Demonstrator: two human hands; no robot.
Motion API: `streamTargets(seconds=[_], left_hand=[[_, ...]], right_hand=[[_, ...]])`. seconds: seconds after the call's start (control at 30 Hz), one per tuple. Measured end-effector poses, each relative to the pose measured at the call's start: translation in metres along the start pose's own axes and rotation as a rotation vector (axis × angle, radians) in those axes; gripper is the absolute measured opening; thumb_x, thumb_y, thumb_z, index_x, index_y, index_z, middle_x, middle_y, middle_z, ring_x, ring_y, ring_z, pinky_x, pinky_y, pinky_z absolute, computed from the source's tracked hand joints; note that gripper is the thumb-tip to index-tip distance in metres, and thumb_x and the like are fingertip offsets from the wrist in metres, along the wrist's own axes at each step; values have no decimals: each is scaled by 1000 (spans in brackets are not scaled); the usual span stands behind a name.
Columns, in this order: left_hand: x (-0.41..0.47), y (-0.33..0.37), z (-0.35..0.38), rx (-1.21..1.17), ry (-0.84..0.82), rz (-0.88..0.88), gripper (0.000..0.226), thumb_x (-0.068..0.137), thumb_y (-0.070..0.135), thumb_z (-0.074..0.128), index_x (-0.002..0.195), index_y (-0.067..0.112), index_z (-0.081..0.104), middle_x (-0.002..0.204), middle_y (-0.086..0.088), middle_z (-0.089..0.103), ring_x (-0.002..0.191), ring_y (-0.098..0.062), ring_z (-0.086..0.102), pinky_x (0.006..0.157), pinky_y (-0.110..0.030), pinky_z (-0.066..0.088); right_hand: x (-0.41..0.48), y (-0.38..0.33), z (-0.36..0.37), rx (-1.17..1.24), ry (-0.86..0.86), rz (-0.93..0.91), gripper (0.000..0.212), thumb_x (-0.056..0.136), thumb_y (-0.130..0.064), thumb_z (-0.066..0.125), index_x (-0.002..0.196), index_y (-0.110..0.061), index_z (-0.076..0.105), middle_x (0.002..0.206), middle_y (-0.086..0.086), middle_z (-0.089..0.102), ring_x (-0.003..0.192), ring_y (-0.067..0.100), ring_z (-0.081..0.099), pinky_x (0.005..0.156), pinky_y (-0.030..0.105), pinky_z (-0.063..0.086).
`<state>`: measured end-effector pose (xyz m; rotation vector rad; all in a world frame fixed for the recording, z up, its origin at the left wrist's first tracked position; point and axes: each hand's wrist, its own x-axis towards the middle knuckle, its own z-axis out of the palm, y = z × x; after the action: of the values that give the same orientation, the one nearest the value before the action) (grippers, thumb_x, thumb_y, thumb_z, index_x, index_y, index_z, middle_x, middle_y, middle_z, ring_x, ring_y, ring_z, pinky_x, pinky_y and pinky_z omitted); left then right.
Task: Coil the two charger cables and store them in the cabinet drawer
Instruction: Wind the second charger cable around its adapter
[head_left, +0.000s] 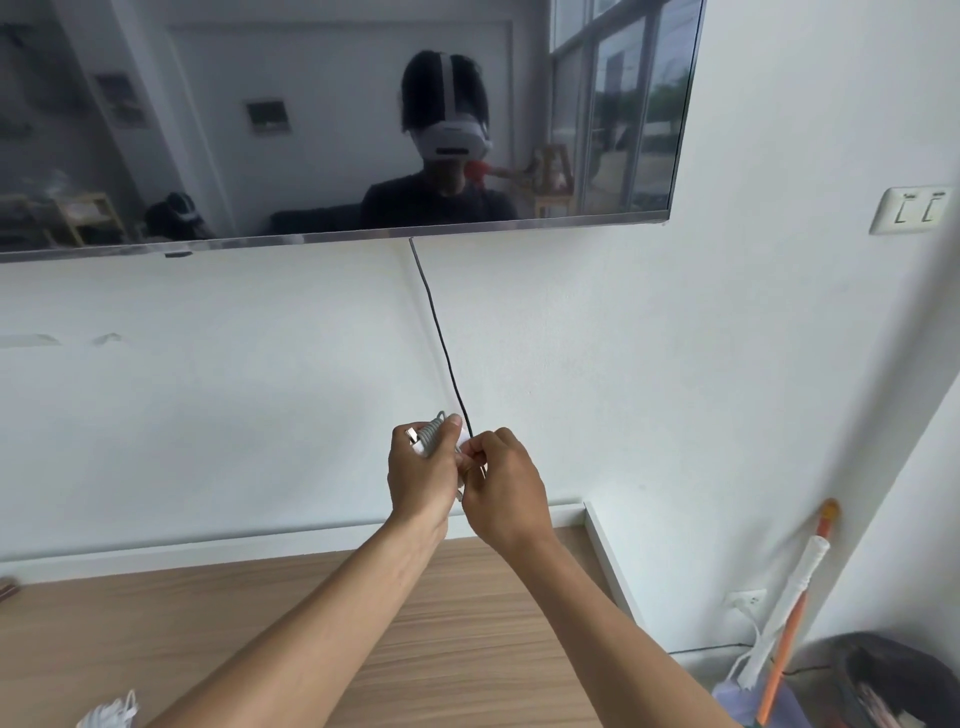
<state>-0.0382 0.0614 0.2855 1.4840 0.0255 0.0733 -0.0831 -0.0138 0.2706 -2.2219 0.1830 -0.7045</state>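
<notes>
Head view: left hand (421, 480) grips near-upright coiled cable (434, 435), plug (413, 435) pointing left; right hand (505, 493) pinches it.

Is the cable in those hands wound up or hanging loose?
Wound up: the cable shows as tight loops in the left hand, while the right hand pinches it.

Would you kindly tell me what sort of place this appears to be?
Most likely a home living room: a large television hangs on the white wall above a wood-topped cabinet, with a wall socket beside it and a mop leaning in the corner.
</notes>
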Motion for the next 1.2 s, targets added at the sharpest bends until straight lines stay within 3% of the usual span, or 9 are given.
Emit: streamTargets(seconds=[0.23, 0.37, 0.53, 0.63, 0.73, 0.83, 0.97, 1.07, 1.2], left_hand=[[2, -8, -8, -30, -24, -94, 40, 87, 37, 66, 102, 0, 58, 61, -5, 58, 51, -18, 54, 45, -25, 41], [2, -10, -21, -162, -171, -241, 37, 91, 43, 60, 95, 7, 61, 80, -16, 64, 61, -22, 55, 51, -26, 42], [-1, -27, -42, -345, -139, -415, 35, 94, 46, 51, 105, 13, 56, 79, -12, 66, 56, -19, 64, 61, -30, 47], [-2, -34, -58, -416, -105, -474, 33, 96, 37, 42, 98, 8, 58, 68, -13, 65, 38, -18, 54, 44, -22, 43], [1, -43, -77, -384, -62, -511, 33, 93, 33, 43, 91, 7, 62, 59, -11, 65, 44, -21, 51, 34, -17, 35], [8, -58, -99, -300, -32, -537, 31, 93, 37, 45, 94, 12, 64, 66, -7, 65, 49, -17, 52, 45, -22, 42], [22, -71, -143, -157, -90, -461, 38, 97, 39, 38, 104, 12, 65, 88, -8, 68, 72, -18, 60, 61, -33, 50], [36, -85, -193, 119, -139, -289, 46, 94, 35, 51, 135, 16, 43, 114, -6, 62, 98, -19, 62, 78, -36, 53], [53, -105, -261, 686, -391, 27, 90, 81, 31, 72, 150, 33, 14, 141, 13, 37, 126, 3, 43, 103, -24, 39]], right_hand=[[-9, 8, 12, 112, 17, -77, 10, 95, -19, 51, 92, -15, 60, 97, -5, 50, 84, 15, 59, 70, 37, 53], [-11, 8, 11, 172, -5, -126, 11, 94, -23, 56, 104, -19, 58, 102, -7, 49, 85, 7, 58, 70, 31, 53], [-25, 19, 27, 235, -152, -34, 52, 85, -42, 67, 129, -28, 42, 122, -17, 40, 97, -4, 47, 71, 7, 40], [-34, 29, 47, 190, -262, -40, 71, 78, -47, 73, 137, -25, 38, 124, -14, 39, 106, 2, 46, 83, 14, 40], [-38, 31, 71, 87, -290, -84, 76, 75, -44, 76, 137, -21, 39, 125, -10, 43, 111, 10, 48, 92, 26, 44], [-37, 24, 92, -3, -292, -142, 69, 74, -36, 74, 133, -17, 44, 121, -4, 49, 111, 17, 51, 95, 36, 44], [-31, 16, 121, 29, -355, -160, 64, 74, -41, 73, 128, -19, 48, 115, -7, 51, 107, 15, 53, 92, 35, 46], [-24, 12, 146, -8, -439, -175, 65, 72, -49, 71, 127, -24, 48, 116, -11, 52, 108, 13, 52, 94, 33, 46], [-24, 3, 188, -22, -586, -202, 63, 73, -46, 72, 128, -26, 48, 117, -13, 53, 109, 10, 52, 94, 31, 45]])
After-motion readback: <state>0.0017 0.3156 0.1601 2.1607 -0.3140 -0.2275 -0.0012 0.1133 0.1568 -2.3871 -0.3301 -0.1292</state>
